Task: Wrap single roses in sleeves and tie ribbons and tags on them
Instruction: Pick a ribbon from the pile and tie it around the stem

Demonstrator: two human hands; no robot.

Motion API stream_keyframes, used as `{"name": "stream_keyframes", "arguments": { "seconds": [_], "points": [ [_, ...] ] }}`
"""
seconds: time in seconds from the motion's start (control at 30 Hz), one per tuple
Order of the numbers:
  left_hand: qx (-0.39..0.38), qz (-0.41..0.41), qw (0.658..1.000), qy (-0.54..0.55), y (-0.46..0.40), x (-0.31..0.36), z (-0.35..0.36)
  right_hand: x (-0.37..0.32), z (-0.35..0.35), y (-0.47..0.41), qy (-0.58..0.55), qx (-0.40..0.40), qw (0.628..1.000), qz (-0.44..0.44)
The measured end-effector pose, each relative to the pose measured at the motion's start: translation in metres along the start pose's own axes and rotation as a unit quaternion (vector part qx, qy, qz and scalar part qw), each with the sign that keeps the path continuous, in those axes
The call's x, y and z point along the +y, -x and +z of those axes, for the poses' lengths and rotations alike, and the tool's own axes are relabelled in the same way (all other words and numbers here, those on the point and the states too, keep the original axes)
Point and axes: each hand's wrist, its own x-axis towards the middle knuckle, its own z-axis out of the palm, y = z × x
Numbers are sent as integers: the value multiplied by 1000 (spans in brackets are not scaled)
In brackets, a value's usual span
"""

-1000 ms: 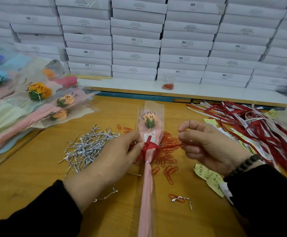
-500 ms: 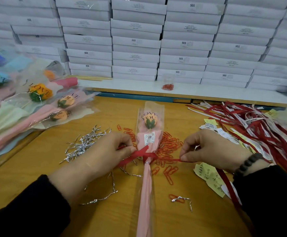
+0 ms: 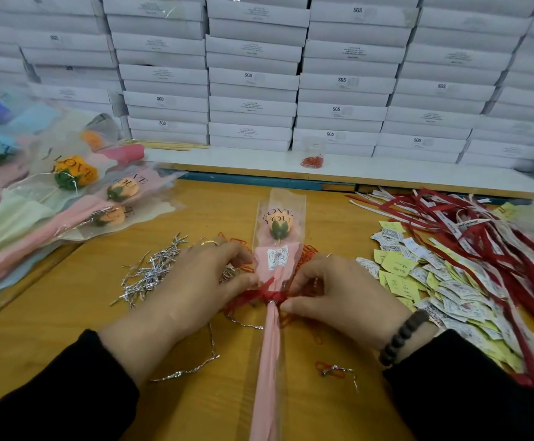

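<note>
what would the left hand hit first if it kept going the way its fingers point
Probably the wrapped rose: the left hand's fingers point right at its pink sleeve and already pinch the red ribbon there.

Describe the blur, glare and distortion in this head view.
Head view: the wide lens bows the stacked white cardboard boxes at the edges; the finished sleeved roses at far left are soft and hazed by cellophane glare; the centre pink-sleeved rose is sharp; lighting is even, shadows faint.

You see even, diffuse overhead light with only soft shadows. Wide-angle distortion curves the stacked boxes (image 3: 253, 74) at the edges. Left edge is blurred.
</note>
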Motion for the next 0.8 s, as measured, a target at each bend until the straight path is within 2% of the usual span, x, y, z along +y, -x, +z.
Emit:
{"name": "stream_keyframes", "arguments": {
  "seconds": [0.2, 0.37, 0.63, 0.8],
  "points": [
    [-41, 46, 998, -20, 1, 2, 5, -1, 10, 0, 36, -5, 999, -22],
    [-45, 68, 995, -62, 0, 2, 9, 1, 13, 0, 33, 18, 999, -32],
    [-30, 46, 998, -20, -2, -2, 4, 6, 6, -1, 8, 21, 1000, -20],
    [-52, 29, 998, -15, -2, -3, -2, 7, 5, -1, 12, 17, 1000, -21]
  ]
}}
